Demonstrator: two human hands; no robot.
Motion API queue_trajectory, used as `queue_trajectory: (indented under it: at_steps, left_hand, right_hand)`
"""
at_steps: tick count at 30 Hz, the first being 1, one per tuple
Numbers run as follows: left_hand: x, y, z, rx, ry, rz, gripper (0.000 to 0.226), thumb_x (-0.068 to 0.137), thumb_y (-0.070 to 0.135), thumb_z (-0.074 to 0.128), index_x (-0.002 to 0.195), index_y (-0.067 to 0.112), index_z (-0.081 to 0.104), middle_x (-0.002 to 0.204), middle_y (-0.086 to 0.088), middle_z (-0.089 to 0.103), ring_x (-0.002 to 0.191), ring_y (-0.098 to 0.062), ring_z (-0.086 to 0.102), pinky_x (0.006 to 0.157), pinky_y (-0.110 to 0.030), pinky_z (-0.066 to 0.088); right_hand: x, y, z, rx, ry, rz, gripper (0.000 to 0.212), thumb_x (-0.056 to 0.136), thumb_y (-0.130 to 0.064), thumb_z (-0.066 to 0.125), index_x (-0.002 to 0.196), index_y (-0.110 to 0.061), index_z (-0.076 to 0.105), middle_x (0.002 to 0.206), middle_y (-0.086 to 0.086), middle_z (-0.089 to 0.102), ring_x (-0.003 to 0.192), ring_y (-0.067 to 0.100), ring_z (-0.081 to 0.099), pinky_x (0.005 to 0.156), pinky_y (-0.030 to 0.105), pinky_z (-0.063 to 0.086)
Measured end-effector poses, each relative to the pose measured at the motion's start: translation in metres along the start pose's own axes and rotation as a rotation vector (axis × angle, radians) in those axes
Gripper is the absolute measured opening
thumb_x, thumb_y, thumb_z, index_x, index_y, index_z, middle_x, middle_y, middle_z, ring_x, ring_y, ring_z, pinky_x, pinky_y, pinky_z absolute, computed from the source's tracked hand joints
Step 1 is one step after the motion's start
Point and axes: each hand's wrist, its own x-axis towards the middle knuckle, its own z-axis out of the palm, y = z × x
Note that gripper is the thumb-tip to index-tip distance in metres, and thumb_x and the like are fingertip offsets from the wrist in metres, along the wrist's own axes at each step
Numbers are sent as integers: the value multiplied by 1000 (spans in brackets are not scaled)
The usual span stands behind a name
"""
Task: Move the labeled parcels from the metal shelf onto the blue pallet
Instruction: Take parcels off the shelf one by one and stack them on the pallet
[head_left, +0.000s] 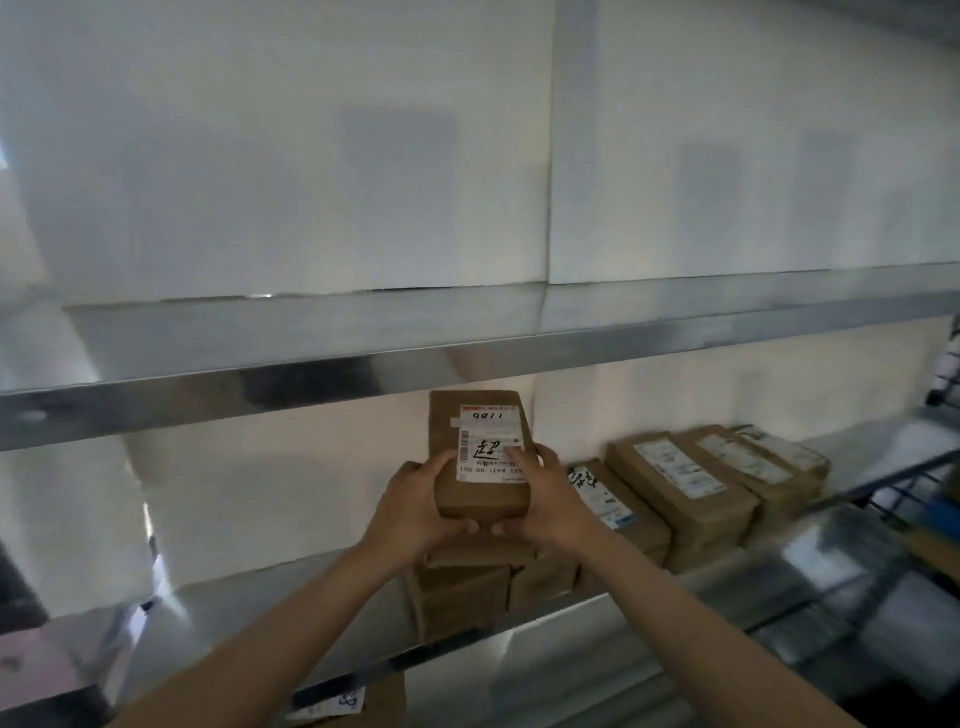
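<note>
A brown cardboard parcel (480, 447) with a white label is lifted above the middle level of the metal shelf (260, 639). My left hand (415, 506) grips its left side and near end. My right hand (545, 499) grips its right side, thumb on the label. Below it sits a stack of brown parcels (462, 597). More labeled parcels (680, 488) lie in a row to the right on the same level. The blue pallet is not in view.
The upper shelf (311, 358) juts out just above the held parcel. White wall panels stand behind. Another labeled parcel (358, 701) shows on a lower level. A dark wire frame (904, 499) and blurred items stand at the right edge.
</note>
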Motion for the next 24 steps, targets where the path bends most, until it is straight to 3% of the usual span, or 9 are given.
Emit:
queue_trajectory:
  at_steps: [4,14,18,24]
  left_hand:
    - [31,62,55,-13,-55,71,86,66,36,80,138,31,32,129,-7,49,117,-22,49,101,-31,42]
    - [91,248,204,-92,-188,306,88,65,32,81,139,28,34,135,-6,42,122,-21,42,96,-24,34]
    - [106,322,270,-134,-278,386,89,62,32,83,138,29,35,133,-6,46,117,-20,48,95,-27,40]
    - [123,421,354,-125,-419,522,91,62,36,83,138,30,34,131,-5,45,118,-21,46,97,-32,42]
  right_hand:
    - [-21,64,-52,-14,60,71,99,70,-20,78,146,-17,15,148,10,17,140,25,18,114,25,18]
    - [-99,240,-191,-60,250,294,99,72,-23,77,146,-21,11,152,9,3,140,25,18,114,26,19]
    - [-145,306,-239,-35,326,395,97,74,-24,75,147,-20,11,152,5,1,139,22,20,110,22,23]
    - [-205,391,-296,-24,451,566,94,75,-25,74,146,-23,14,153,3,-2,141,24,15,113,28,23]
